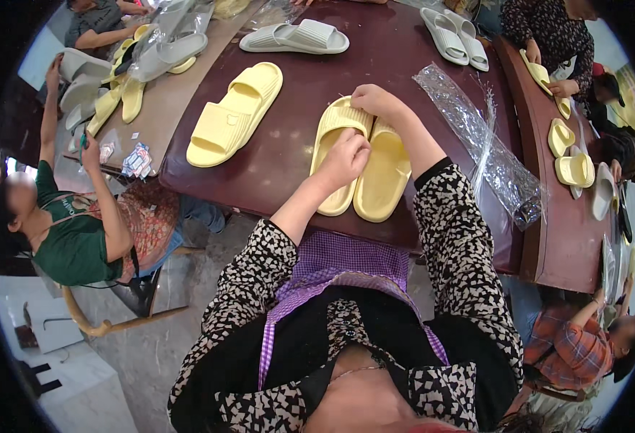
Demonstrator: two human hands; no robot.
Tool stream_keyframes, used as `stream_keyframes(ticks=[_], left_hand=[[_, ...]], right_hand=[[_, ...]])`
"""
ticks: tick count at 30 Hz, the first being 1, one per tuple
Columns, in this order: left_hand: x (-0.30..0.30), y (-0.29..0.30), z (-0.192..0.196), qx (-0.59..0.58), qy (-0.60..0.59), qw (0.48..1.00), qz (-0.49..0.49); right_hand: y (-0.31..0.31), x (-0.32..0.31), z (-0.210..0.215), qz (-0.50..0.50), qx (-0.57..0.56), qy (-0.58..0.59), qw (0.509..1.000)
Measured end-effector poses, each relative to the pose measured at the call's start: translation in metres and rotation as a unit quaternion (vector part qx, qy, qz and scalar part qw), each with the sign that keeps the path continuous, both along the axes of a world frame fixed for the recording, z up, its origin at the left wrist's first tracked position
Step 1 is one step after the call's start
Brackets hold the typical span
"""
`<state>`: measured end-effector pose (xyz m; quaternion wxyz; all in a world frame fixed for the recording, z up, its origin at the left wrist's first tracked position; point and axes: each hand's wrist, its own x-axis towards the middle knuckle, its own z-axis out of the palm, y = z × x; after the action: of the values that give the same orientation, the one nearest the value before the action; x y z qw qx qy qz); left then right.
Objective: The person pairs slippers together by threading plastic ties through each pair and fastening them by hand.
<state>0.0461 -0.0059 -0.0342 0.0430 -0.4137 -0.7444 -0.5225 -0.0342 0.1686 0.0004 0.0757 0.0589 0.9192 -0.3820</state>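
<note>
On the dark red tabletop (pixel 382 43), by the near edge and in front of the wearer: two yellow slippers, one left slipper (pixel 322 196) and one right slipper (pixel 379 189), side by side, soles down. Both toes point away from the wearer, heels toward the body; long axes run near to far, roughly parallel, leaning slightly right at the far end. Two bare hands at work. Left hand (pixel 345 157) bent over the left slipper's foot opening, fingers curled in narrow at the strap; fingertips partly hidden, cannot tell whether they pinch anything. Right hand (pixel 377 101) at the toe end, fingers bent down by the strap's inner side; cannot tell whether it grips. Further left, one yellow cluster (pixel 220 133), two straps showing, long axis slanting far-right to near-left. Beyond, one grey cluster (pixel 314 36), two straps, lying crosswise. Far right, two grey slippers (pixel 444 40) side by side. Right of the hands, one stack of clear plastic bags (pixel 447 101), one bundle of white strands (pixel 485 155).
</note>
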Motion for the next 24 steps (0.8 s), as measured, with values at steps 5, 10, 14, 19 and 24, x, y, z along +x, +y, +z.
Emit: stream_keyframes(ticks=[5,10,14,19,24], left_hand=[[0.0,0.001,0.003,0.006,-0.087,0.996,-0.027],[-0.006,0.0,0.005,-0.035,-0.07,0.997,-0.018],[-0.009,-0.001,0.005,-0.055,-0.102,0.993,-0.026],[-0.01,0.0,0.003,-0.051,-0.107,0.992,-0.035],[0.0,0.0,0.006,-0.015,-0.036,0.999,0.0]], right_hand=[[-0.003,-0.002,0.003,0.021,-0.071,-0.021,0.997],[-0.017,-0.003,0.005,0.03,-0.11,-0.048,0.992],[-0.014,-0.005,0.003,0.028,-0.166,-0.056,0.984],[-0.008,-0.005,-0.011,0.009,-0.239,-0.026,0.971],[-0.006,-0.002,-0.007,-0.016,-0.273,0.034,0.961]])
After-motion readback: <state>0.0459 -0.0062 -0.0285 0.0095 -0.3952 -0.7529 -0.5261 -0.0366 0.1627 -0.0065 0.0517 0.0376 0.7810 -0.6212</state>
